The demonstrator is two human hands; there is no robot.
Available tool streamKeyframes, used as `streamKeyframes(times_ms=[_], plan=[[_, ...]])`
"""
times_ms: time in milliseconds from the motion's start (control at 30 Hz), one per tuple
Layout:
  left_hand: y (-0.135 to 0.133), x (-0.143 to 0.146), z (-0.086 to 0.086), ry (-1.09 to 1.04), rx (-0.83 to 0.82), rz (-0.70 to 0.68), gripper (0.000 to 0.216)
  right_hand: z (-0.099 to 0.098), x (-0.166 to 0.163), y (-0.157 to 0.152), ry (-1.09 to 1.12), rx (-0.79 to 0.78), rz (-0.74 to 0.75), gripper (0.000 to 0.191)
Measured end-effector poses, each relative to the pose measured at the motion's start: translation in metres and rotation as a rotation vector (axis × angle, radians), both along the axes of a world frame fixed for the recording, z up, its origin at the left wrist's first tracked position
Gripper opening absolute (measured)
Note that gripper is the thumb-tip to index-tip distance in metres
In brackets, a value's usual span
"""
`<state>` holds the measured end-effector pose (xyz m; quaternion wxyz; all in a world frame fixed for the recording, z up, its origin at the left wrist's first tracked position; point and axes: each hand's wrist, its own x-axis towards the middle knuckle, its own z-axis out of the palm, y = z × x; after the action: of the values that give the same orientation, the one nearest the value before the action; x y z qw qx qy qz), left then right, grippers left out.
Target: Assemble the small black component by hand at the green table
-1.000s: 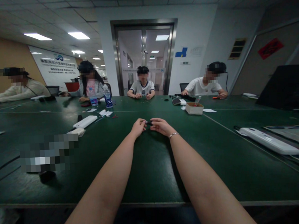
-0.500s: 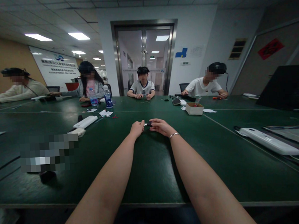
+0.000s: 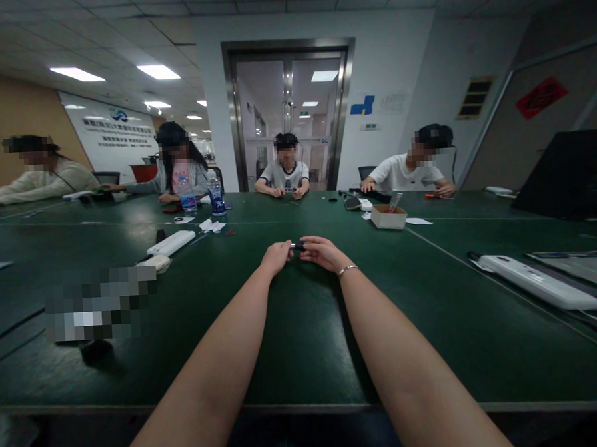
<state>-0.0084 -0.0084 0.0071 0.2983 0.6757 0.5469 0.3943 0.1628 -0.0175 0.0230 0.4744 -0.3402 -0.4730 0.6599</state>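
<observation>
Between my two hands, above the middle of the green table (image 3: pixel 305 343), is a small black-and-silver cylinder (image 3: pixel 296 247); its exact kind is too small to make out. My left hand (image 3: pixel 278 256) pinches its left, silver end with thumb and fingers. Round the black right end close the fingertips of my right hand (image 3: pixel 322 251), which has a bracelet (image 3: pixel 347 269) at the wrist. Both ends are partly covered by fingers, and the cylinder lies roughly level.
A small box (image 3: pixel 388 217) stands ahead on the right, and a white power strip (image 3: pixel 539 281) lies nearer. To the left are another power strip (image 3: pixel 171 243), paper scraps (image 3: pixel 212 225) and two bottles (image 3: pixel 215 194). Several people sit across the table.
My left hand and the cylinder have shifted very slightly to the right and up. Both hands keep the same hold.
</observation>
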Motion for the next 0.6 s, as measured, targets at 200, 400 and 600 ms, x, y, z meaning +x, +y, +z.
streamKeyframes(times_ms=[200, 400, 600], plan=[[-0.0098, -0.0005, 0.0086, 0.041, -0.009, 0.015, 0.058, 0.0004, 0.0005, -0.0010, -0.004, 0.011, 0.012, 0.025], [-0.0081, -0.0022, 0.0095, 0.002, -0.042, -0.011, 0.063, 0.0009, 0.0014, -0.0009, -0.011, 0.014, 0.025, 0.025], [-0.0045, -0.0030, 0.0065, 0.007, -0.058, -0.017, 0.064, 0.0026, 0.0010, -0.0028, -0.013, 0.015, 0.022, 0.026]])
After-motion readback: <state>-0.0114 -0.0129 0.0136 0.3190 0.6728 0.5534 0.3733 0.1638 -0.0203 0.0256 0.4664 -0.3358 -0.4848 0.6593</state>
